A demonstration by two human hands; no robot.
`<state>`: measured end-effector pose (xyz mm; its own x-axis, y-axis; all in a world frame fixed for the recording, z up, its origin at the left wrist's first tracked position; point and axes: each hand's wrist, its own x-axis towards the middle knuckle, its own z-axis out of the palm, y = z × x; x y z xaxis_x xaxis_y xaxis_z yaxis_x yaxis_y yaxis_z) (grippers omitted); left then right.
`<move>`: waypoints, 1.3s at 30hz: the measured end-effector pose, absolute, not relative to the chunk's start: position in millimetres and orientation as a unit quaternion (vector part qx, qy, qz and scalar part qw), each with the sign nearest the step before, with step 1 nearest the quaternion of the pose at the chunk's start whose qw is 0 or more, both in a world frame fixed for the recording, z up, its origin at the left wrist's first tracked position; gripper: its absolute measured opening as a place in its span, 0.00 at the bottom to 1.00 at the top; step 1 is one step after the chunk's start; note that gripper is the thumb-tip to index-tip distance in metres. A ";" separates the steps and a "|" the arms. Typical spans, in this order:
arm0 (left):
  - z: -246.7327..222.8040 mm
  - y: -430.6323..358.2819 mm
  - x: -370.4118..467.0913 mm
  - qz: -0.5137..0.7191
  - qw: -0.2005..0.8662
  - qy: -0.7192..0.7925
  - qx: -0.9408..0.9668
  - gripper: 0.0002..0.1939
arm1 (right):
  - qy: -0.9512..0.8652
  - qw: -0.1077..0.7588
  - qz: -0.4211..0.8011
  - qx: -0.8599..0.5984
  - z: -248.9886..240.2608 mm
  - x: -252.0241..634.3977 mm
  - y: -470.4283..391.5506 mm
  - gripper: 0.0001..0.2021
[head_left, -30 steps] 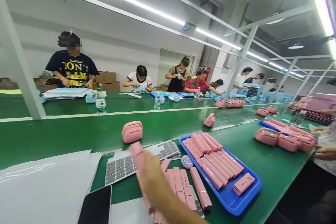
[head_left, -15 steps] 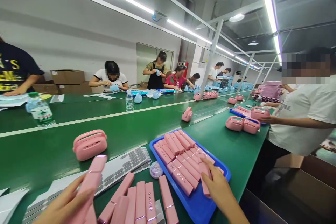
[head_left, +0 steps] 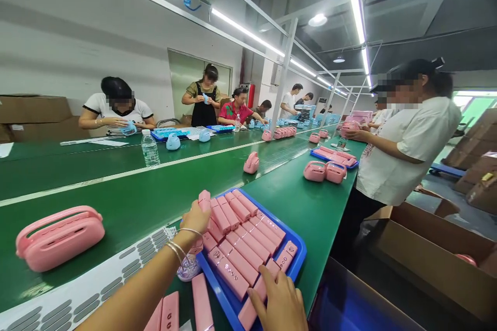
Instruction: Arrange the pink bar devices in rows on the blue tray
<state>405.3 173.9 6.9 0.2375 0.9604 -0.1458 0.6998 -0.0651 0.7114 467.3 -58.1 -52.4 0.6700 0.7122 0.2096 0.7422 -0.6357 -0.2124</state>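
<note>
A blue tray (head_left: 298,253) full of several pink rectangular panels (head_left: 248,235) lies on the green bench in front of me. My left hand (head_left: 196,220), with bracelets on the wrist, holds a pink panel (head_left: 204,200) upright at the tray's far-left corner. My right hand (head_left: 281,300) rests on the near pink panels at the tray's front edge. Loose pink panels (head_left: 202,307) lie on the bench left of the tray.
A pink speaker-like case (head_left: 58,238) sits at left on the conveyor. A sheet of grey pads (head_left: 97,289) lies beside it. A person in a white shirt (head_left: 404,150) stands at right. Other people work across the belt. A water bottle (head_left: 149,148) stands on it. Cardboard boxes (head_left: 435,253) are at right.
My view has swung to the right. My left hand carried a pink panel from the left over to the blue tray. My right hand moved to the tray's near edge.
</note>
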 end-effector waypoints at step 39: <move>-26.3 5.0 411.4 0.011 0.209 0.264 0.942 0.39 | -0.394 0.200 0.020 -0.897 -74.5 566.4 -63.2 0.23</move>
